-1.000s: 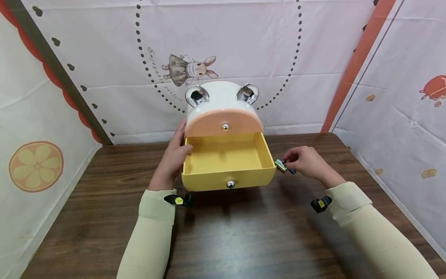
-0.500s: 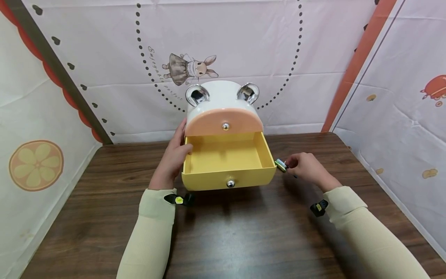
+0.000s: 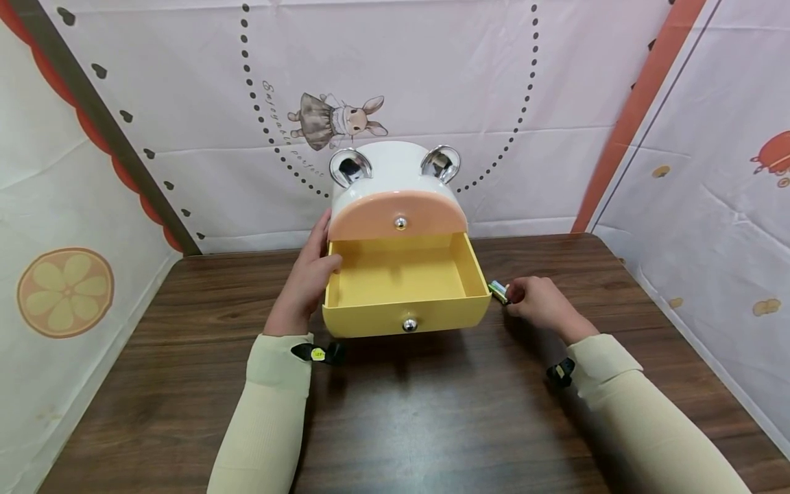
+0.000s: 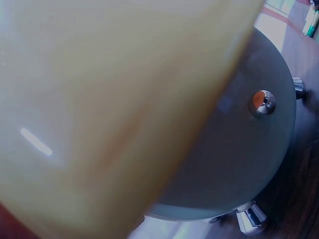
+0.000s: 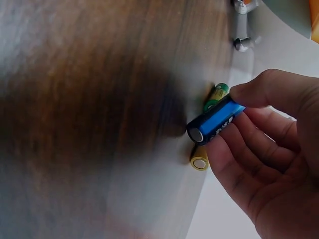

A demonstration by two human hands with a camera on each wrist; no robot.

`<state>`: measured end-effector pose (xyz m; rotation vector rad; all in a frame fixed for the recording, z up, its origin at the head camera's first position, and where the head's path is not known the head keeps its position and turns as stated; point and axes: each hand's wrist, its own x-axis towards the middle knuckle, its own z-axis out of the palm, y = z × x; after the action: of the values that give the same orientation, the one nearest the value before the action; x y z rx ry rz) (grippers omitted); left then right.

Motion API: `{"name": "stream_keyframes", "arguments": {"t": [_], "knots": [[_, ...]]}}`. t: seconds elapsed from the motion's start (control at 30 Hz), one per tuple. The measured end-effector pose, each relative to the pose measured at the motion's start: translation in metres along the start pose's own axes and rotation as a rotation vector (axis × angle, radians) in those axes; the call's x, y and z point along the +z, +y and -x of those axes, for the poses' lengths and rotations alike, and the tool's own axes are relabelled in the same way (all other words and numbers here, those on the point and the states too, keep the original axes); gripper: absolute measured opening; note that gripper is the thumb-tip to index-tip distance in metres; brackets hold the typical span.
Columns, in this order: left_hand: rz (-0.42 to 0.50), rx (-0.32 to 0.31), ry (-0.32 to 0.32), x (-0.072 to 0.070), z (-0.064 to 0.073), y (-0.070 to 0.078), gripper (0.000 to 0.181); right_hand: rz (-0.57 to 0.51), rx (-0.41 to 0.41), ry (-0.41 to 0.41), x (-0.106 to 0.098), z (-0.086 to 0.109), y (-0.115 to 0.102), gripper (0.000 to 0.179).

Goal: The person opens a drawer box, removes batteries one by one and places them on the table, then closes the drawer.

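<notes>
A white toy-like cabinet (image 3: 391, 168) with two shiny silver ears stands at the table's back. Its yellow drawer (image 3: 364, 321) is pulled out, with nothing visible inside. My left hand (image 3: 302, 288) holds the cabinet's left side, fingers along the outside and thumb over the drawer's edge. To the right of the drawer, my right hand (image 3: 543, 305) pinches a blue battery (image 5: 217, 119) between thumb and fingers. Close by it are a green battery (image 5: 219, 92) and a gold-ended battery (image 5: 199, 163). In the head view, the hand hides the blue one.
Above the drawer is a closed peach drawer (image 3: 370, 216) with a silver knob. A dark-looking lower drawer front (image 4: 224, 164) and silver feet (image 4: 250, 219) show in the left wrist view. Printed cloth walls (image 3: 432, 68) enclose the brown wooden table (image 3: 395, 425).
My right hand has shifted slightly toward me, and the blue battery at its fingers has gone out of sight in the head view. My left hand and the drawer stay put.
</notes>
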<state>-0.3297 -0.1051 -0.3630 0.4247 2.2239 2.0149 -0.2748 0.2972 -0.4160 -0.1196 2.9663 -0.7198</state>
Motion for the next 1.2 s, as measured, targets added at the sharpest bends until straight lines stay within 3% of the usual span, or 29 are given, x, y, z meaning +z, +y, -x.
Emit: {"name": "stream_keyframes", "arguments": {"t": [0.67,1.2], "knots": [[0.013,-0.004,0.001,0.0003,0.0002,0.0015,0.095,0.072,-0.048,0.008,0.0092,-0.0036,0.0055,0.011],[0.016,-0.014,0.002,0.0011,-0.0002,0.0019,0.096,0.061,-0.043,0.018,0.0062,0.0019,0.0055,0.013]]}}
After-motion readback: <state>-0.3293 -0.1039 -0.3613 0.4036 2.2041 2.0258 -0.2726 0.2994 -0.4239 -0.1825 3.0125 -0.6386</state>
